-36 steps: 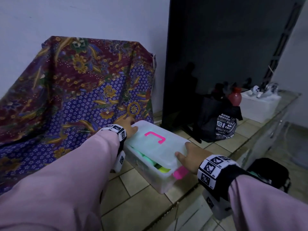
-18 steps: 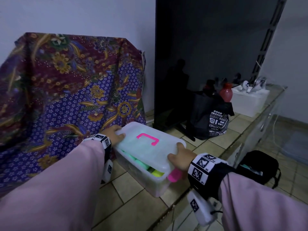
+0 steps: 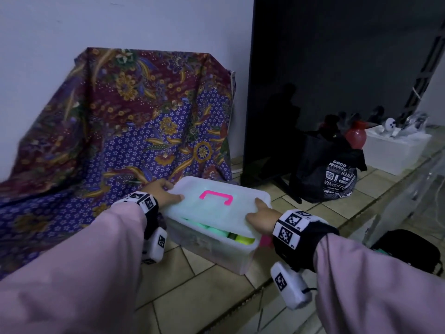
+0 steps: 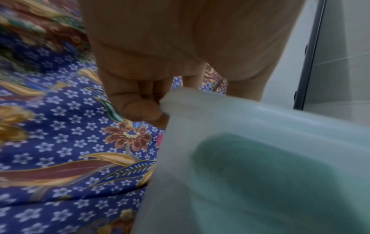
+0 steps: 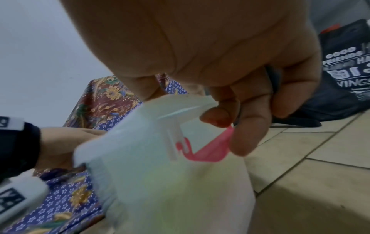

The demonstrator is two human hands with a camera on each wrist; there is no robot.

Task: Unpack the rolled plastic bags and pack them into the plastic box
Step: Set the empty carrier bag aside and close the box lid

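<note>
A translucent plastic box [image 3: 216, 256] stands on the tiled ledge. Green rolls [image 3: 216, 230] and a yellow roll [image 3: 244, 239] of bags show under its lid [image 3: 212, 213], which has a pink handle [image 3: 216, 195]. My left hand [image 3: 168, 190] grips the lid's left end, thumb on top. In the left wrist view the fingers [image 4: 138, 107] curl at the lid's corner [image 4: 200, 101]. My right hand [image 3: 260, 213] grips the right end. Its fingers [image 5: 248, 126] curl under the lid edge by the pink latch [image 5: 210, 150].
A flowered batik cloth [image 3: 132, 128] drapes over something on the left, touching the box. A dark panel [image 3: 337, 68] stands behind. A black printed bag [image 3: 337, 179], a red bottle [image 3: 356, 138] and a white box [image 3: 395, 153] sit further right. The ledge edge [image 3: 240, 307] runs close in front.
Both hands lay flat on the lid; now their fingers curl round its two ends. The box has not visibly moved; my head view has shifted.
</note>
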